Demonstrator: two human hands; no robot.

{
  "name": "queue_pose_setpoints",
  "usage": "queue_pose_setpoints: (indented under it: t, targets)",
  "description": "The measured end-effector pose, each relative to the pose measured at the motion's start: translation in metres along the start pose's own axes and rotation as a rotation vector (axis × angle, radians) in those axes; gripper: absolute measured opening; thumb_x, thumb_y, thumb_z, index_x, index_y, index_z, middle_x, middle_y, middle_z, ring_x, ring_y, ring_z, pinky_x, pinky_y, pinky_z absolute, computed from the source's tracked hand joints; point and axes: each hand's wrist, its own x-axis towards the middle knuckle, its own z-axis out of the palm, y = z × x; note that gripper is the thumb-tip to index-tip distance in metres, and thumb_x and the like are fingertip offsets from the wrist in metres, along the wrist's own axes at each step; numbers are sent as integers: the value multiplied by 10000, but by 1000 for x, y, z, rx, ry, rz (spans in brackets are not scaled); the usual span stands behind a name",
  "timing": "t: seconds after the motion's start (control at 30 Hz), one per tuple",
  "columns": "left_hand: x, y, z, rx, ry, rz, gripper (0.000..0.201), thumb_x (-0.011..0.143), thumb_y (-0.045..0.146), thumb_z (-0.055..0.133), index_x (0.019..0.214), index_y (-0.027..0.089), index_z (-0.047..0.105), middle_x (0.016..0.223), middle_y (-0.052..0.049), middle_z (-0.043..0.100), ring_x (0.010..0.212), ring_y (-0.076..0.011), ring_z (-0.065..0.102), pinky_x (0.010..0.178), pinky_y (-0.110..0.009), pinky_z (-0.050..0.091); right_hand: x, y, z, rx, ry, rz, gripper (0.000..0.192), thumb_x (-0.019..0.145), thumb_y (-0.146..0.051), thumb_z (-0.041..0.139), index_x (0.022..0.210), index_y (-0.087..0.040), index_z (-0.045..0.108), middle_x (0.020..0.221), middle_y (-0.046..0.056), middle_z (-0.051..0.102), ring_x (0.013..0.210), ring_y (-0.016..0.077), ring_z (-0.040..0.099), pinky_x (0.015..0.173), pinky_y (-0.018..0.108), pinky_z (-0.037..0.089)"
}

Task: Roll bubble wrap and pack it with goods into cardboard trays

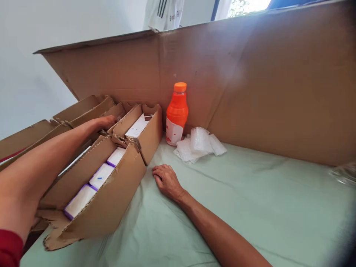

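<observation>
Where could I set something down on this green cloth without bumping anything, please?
The widest bare patch of green cloth lies right of the right hand, below the cardboard wall. It is crowded at left: cardboard trays under the left hand, and the orange bottle beside bubble wrap.

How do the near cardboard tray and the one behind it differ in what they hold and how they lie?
The near cardboard tray shows a row of white packs with purple edges; the far tray shows one plain white pack. The near tray is longer and tilts toward the cloth; the far one sits level. The left hand reaches beside the far tray, not the near one. Both are brown corrugated card.
</observation>
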Motion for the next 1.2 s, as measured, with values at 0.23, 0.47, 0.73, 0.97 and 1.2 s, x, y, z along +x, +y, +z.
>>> queue_pose_setpoints:
  t: [0.23,0.47,0.73,0.97,1.2]
  targets:
    - [-33,7,-25,-171,75,-186,117,931,148,579,929,37,616,575,93,486,550,-40,484,650,-204,484,-2,-3,-3,28,6,35,165,874,-85,602,906,-191,725,1081,69,770,1022,226,645,929,383,427]
    - [-107,44,-66,-545,390,20,52,773,192,617,822,177,605,667,56,563,568,-70,536,577,-186,470,4,-5,-16,175,159,97,255,865,-153,589,1093,-189,696,1214,121,723,1137,263,653,990,450,479]
    - [-192,127,-47,-885,-11,422,115,717,259,740,811,205,703,772,19,676,696,-123,606,673,-251,494,12,-78,-113,1002,317,-14,901,731,-695,751,1489,-360,398,1531,83,496,1305,296,574,938,448,551]
    - [-190,130,-22,-745,-291,378,332,762,346,727,1053,190,696,893,-29,713,797,-164,661,745,-312,533,4,-82,-140,942,515,194,386,731,-521,817,955,-220,723,940,36,756,821,208,697,764,352,565]
    - [-165,13,-69,-280,238,37,397,765,440,626,1053,181,715,891,-19,731,778,-183,647,721,-294,517,29,31,-194,52,739,574,661,685,-409,754,1263,-122,611,1332,220,640,1214,394,600,1035,614,423]
